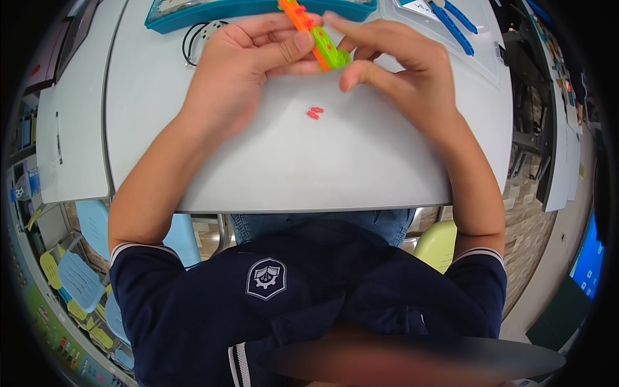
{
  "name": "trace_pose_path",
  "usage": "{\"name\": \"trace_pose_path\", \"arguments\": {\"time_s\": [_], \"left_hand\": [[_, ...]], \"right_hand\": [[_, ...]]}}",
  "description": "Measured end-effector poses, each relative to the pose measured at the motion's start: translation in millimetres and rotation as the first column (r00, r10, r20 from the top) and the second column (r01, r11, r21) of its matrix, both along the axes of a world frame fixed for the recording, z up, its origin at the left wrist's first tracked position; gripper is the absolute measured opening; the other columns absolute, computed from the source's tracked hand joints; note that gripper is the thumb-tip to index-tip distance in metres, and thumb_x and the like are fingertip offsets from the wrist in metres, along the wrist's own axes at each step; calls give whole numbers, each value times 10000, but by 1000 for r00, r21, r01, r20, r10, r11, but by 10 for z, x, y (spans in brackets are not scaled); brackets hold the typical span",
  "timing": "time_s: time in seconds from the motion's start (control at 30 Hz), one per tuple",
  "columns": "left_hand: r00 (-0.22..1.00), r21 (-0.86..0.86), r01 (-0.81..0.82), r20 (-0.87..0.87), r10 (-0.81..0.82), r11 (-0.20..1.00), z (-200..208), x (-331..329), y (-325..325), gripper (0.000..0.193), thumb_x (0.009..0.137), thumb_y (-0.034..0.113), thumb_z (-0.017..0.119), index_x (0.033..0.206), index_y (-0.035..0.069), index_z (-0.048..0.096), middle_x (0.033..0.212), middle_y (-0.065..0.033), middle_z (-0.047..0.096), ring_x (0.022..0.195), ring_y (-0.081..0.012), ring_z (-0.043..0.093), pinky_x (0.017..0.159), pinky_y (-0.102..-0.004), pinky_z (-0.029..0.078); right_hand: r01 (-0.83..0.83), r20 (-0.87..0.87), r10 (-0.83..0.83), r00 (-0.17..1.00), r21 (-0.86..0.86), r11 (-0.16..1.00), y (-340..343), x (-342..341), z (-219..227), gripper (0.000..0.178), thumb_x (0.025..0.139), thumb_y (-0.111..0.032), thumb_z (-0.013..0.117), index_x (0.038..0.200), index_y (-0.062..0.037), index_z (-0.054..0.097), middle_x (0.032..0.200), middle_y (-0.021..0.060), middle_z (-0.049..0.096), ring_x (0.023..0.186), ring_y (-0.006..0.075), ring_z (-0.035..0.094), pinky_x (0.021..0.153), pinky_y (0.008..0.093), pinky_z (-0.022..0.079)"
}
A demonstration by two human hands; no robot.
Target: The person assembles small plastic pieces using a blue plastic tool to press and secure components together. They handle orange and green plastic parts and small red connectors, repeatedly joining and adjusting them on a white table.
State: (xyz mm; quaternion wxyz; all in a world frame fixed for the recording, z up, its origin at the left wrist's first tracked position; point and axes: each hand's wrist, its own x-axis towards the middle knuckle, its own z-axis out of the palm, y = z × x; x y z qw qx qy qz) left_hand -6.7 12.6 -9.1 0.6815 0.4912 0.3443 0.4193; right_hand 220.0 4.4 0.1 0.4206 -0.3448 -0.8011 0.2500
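Near the far side of the white table, my left hand (238,61) grips a joined pair of plastic building parts, one a long orange beam (298,14) and the other a bright green piece (327,48). Small red pins sit in the green piece. The left thumb presses on the beam from the near side. Beside the green end is my right hand (412,64), its thumb and forefinger apart and nothing visible between them; its other fingers are partly curled. A few loose red pins (314,113) lie on the table below both hands.
A teal tray (174,22) stands at the far edge, with a black cable (187,48) and a pale part (207,29) near it. At the far right lies a blue two-handled tool (452,27). The table's near edge (309,210) runs before my body.
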Motion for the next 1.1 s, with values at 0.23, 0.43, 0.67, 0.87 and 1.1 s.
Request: {"name": "trace_pose_path", "arguments": {"time_s": [0.23, 0.43, 0.67, 0.87, 1.1], "left_hand": [[987, 102, -151, -35, 156, 983, -5, -157, 146, 338, 986, 147, 607, 1269, -36, 611, 1218, -128, 663, 1077, -187, 666, 936, -293, 583], [991, 102, -126, -43, 131, 987, -53, -165, 168, 351, 985, 160, 613, 1274, -39, 607, 1216, -119, 666, 1075, -177, 665, 926, -277, 581], [979, 136, -188, -56, 197, 973, -57, -172, 183, 343, 982, 150, 614, 1276, -26, 612, 1256, -118, 654, 1104, -186, 656, 930, -281, 574], [990, 173, -88, -97, 105, 981, -102, -123, 137, 325, 971, 138, 626, 1256, -16, 627, 1245, -126, 662, 1087, -196, 669, 919, -309, 582], [997, 160, 31, -78, -19, 987, -62, -65, 65, 328, 948, 142, 661, 1235, -15, 637, 1214, -126, 678, 1042, -194, 687, 869, -325, 596]], "right_hand": [[47, 239, -41, 970, -21, 999, -32, 62, 132, 342, 744, -151, 836, 1040, -33, 714, 873, 76, 670, 713, 160, 625, 634, 285, 513], [-110, 336, 120, 934, -51, 993, -190, -40, 87, 371, 734, -148, 837, 1055, -36, 688, 969, 67, 625, 777, 222, 608, 704, 310, 525], [-31, 329, -46, 943, 224, 974, -62, -90, -28, 370, 826, -105, 755, 1172, -37, 643, 1237, 127, 610, 1098, 314, 592, 934, 393, 488], [-32, 365, -56, 929, 231, 972, -95, -135, -143, 303, 821, -60, 730, 1112, -17, 661, 1222, 125, 619, 1134, 323, 590, 938, 401, 504], [89, 302, -144, 942, 190, 978, -83, -76, -139, 167, 785, 75, 670, 925, -9, 710, 1070, 82, 676, 944, 273, 666, 805, 350, 564]]}}
